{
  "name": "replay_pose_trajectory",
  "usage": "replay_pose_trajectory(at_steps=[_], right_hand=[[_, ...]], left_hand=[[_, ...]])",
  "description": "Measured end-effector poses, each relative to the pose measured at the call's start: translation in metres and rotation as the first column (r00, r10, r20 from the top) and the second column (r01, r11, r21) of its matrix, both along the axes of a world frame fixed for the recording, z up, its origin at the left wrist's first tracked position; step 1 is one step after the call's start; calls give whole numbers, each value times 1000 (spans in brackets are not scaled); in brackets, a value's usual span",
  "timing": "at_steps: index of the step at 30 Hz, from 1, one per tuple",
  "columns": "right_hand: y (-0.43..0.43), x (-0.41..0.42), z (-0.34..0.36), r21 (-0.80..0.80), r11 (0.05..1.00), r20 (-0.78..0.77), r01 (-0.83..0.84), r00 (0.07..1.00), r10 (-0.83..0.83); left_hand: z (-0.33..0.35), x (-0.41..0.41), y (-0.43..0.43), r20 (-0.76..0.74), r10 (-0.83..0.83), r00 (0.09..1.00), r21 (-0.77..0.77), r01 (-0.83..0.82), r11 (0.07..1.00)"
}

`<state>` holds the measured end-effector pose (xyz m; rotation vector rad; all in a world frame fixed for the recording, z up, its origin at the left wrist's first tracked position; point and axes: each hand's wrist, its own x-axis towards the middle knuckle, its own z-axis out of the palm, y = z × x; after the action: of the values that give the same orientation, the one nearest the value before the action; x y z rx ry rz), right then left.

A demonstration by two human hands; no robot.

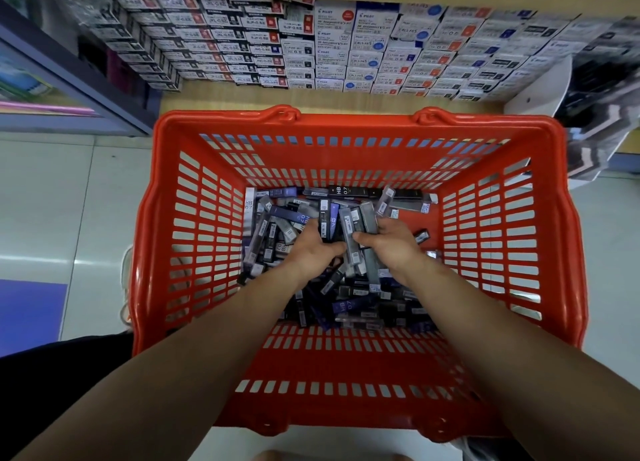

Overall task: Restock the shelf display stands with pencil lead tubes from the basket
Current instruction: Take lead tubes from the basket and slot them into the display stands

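A red plastic basket (360,121) stands on the floor below me, its bottom covered with several pencil lead tubes (349,304) in black, blue and grey. Both my arms reach down into it. My left hand (311,249) grips a few dark tubes (327,223) that stick up from its fingers. Close beside it, my right hand (391,244) grips a bundle of grey tubes (360,225). The two hands almost touch over the middle of the pile. No display stand is in view.
A wooden shelf (311,97) runs just behind the basket, packed with rows of small refill boxes (332,52). A white stand (540,90) sits at the right. Pale floor tiles (52,201) lie to the left, with a purple mat (31,315).
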<state>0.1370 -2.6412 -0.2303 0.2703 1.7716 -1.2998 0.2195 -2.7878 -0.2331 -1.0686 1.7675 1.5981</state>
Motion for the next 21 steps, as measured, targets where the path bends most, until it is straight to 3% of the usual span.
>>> replay_pose_trajectory(at_steps=[7,13,18,21], right_hand=[[7,1,6,24,997,-12,-75,997,75],[7,7,13,-85,994,177,66,983,-50],[10,5,4,27,999,47,27,998,-28],[12,5,3,7,1000,43,11,999,-12]], left_hand=[[-4,1,9,-18,-25,1000,14,25,1000],[-8,3,6,-39,-33,999,3,34,999],[-11,2,6,-24,-14,1000,4,14,1000],[-11,3,5,-42,-3,999,39,4,999]])
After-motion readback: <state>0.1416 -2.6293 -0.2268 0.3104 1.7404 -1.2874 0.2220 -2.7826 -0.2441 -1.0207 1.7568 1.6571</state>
